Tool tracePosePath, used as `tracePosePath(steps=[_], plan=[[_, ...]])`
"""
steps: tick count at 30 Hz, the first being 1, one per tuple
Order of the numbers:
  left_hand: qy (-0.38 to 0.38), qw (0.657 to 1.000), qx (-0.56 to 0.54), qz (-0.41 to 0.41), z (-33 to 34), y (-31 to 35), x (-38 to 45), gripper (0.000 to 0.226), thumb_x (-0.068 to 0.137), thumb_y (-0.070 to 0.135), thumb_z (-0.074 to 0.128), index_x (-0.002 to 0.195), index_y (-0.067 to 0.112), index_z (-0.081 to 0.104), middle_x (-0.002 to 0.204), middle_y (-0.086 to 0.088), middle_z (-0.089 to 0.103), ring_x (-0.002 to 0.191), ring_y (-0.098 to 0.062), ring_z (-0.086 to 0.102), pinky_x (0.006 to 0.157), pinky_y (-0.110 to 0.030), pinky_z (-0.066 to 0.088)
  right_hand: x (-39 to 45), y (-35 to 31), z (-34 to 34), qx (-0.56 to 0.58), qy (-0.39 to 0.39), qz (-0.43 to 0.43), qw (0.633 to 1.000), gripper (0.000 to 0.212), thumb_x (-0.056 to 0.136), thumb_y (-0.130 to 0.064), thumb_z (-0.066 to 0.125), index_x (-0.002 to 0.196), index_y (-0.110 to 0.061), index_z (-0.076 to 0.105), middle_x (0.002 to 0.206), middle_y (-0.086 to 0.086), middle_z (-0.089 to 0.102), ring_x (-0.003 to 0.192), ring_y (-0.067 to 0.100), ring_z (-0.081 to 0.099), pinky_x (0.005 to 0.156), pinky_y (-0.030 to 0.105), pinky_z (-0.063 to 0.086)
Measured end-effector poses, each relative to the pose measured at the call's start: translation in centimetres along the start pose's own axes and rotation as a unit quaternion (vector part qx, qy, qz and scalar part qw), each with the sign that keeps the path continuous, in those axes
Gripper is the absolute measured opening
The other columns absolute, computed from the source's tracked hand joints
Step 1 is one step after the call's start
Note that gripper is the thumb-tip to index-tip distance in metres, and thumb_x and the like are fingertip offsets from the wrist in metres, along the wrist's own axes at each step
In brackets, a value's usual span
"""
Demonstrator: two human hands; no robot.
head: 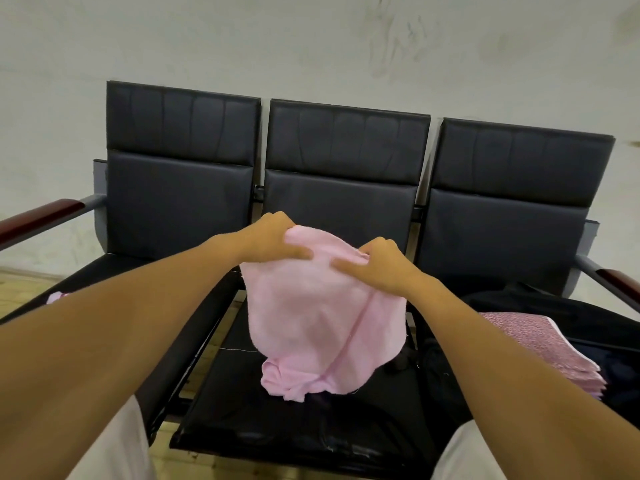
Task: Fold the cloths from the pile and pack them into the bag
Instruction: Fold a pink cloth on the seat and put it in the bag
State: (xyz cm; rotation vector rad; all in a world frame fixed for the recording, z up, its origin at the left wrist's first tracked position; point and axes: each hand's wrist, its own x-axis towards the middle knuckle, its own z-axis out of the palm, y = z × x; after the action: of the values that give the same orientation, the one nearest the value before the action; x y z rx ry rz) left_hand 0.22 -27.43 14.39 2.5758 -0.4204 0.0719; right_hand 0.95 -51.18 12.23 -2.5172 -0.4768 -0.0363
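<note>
A plain pink cloth (311,313) hangs over the middle seat, its lower end bunched on the black cushion. My left hand (273,240) grips its top left corner, thumb across the front. My right hand (377,263) pinches the top edge a little to the right, thumb also laid on the fabric. On the right seat a stack of folded pink patterned cloths (540,351) lies inside an open black bag (568,306). A bit of another pink cloth (55,297) shows on the left seat, mostly hidden behind my left forearm.
A row of three black padded seats (343,199) stands against a pale wall. Wooden armrests (38,216) jut out at both ends. A gap separates the left and middle cushions, with tan floor showing below.
</note>
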Motion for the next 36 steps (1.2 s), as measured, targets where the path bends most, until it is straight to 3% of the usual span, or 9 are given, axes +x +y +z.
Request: tracePosePath(steps=[6,11,15,18,21,24,29,34,36], plan=[[0.087,0.996,-0.008,-0.022,-1.4,-3.1,-0.6,0.023,0.095,0.022,0.059,0.083,0.007,0.071,0.079,-0.012,0.069,0.075,-0.030,0.065,0.068,-0.039,0.054,-0.3,2.2,-0.4,-0.171,-0.022,0.013,0.985,0.023,0.088,-0.030,0.071,0.079,-0.021,0.052,0.084,0.001,0.058,0.072,0.019,0.056,0.059,0.028,0.042],[0.048,0.999,-0.007,-0.009,-0.8,-3.9,-1.2,0.020,0.097,0.010,0.054,0.095,0.010,0.074,0.088,-0.009,0.071,0.083,-0.025,0.065,0.079,-0.040,0.056,0.0,2.2,-0.1,-0.170,0.012,0.051,0.984,0.026,0.095,-0.004,0.048,0.073,-0.017,0.052,0.073,0.003,0.051,0.062,0.019,0.049,0.055,0.028,0.040],[0.040,0.997,-0.050,-0.047,-0.9,-4.1,-1.0,0.021,0.097,0.002,0.048,0.087,-0.003,0.066,0.088,-0.021,0.065,0.083,-0.035,0.062,0.082,-0.050,0.054,0.5,2.0,-0.3,-0.092,0.011,0.045,0.995,0.033,0.101,-0.021,0.046,0.070,-0.013,0.049,0.069,0.003,0.052,0.063,0.021,0.051,0.058,0.031,0.041],[0.038,0.985,-0.152,-0.070,-1.1,-3.1,-1.2,0.035,0.100,0.028,0.051,0.094,-0.002,0.067,0.094,-0.018,0.069,0.085,-0.027,0.067,0.081,-0.040,0.054,0.0,1.3,-0.8,-0.043,-0.001,0.028,0.999,0.057,0.088,-0.049,0.069,0.054,-0.013,0.040,0.052,-0.002,0.043,0.048,0.013,0.038,0.047,0.022,0.032],[-0.034,0.994,-0.083,-0.067,-1.3,-2.6,-1.7,0.038,0.083,0.047,0.070,0.086,0.009,0.073,0.081,-0.001,0.073,0.075,-0.015,0.071,0.069,-0.029,0.058,-0.3,1.1,-1.1,-0.076,-0.041,0.002,0.996,0.051,0.077,-0.034,0.084,0.058,-0.014,0.042,0.058,-0.003,0.045,0.051,0.011,0.040,0.046,0.017,0.030],[-0.109,0.992,-0.032,-0.055,-0.9,-3.0,-2.1,0.025,0.082,0.034,0.075,0.087,0.009,0.073,0.084,-0.003,0.074,0.080,-0.019,0.071,0.071,-0.028,0.058,0.0,1.6,-0.7,-0.069,-0.048,-0.017,0.996,0.027,0.087,-0.017,0.074,0.066,-0.013,0.056,0.069,-0.002,0.056,0.063,0.014,0.054,0.052,0.013,0.036],[-0.041,0.986,-0.142,-0.072,-0.2,-3.2,-2.2,0.023,0.099,0.018,0.048,0.095,0.006,0.068,0.096,-0.012,0.070,0.091,-0.028,0.067,0.082,-0.038,0.054,-0.1,1.9,0.0,-0.003,-0.004,-0.019,1.000,0.022,0.099,-0.016,0.057,0.077,-0.018,0.052,0.079,-0.003,0.057,0.073,0.019,0.056,0.058,0.020,0.038],[0.016,0.989,-0.137,-0.048,0.4,-2.9,-1.8,0.023,0.096,0.014,0.053,0.094,-0.006,0.065,0.095,-0.023,0.067,0.088,-0.035,0.065,0.077,-0.037,0.053,-0.7,1.4,-0.2,-0.059,-0.029,0.001,0.998,0.043,0.076,-0.057,0.077,0.088,-0.022,0.056,0.086,-0.003,0.063,0.076,0.016,0.060,0.060,0.027,0.045],[0.012,0.988,-0.150,-0.040,0.4,-2.9,-1.9,0.027,0.095,0.019,0.058,0.091,-0.006,0.066,0.092,-0.025,0.067,0.081,-0.032,0.065,0.074,-0.035,0.053,-0.9,1.1,-0.3,-0.119,-0.090,0.010,0.989,0.044,0.070,-0.054,0.082,0.077,-0.018,0.058,0.074,-0.003,0.061,0.066,0.016,0.057,0.056,0.026,0.044]])
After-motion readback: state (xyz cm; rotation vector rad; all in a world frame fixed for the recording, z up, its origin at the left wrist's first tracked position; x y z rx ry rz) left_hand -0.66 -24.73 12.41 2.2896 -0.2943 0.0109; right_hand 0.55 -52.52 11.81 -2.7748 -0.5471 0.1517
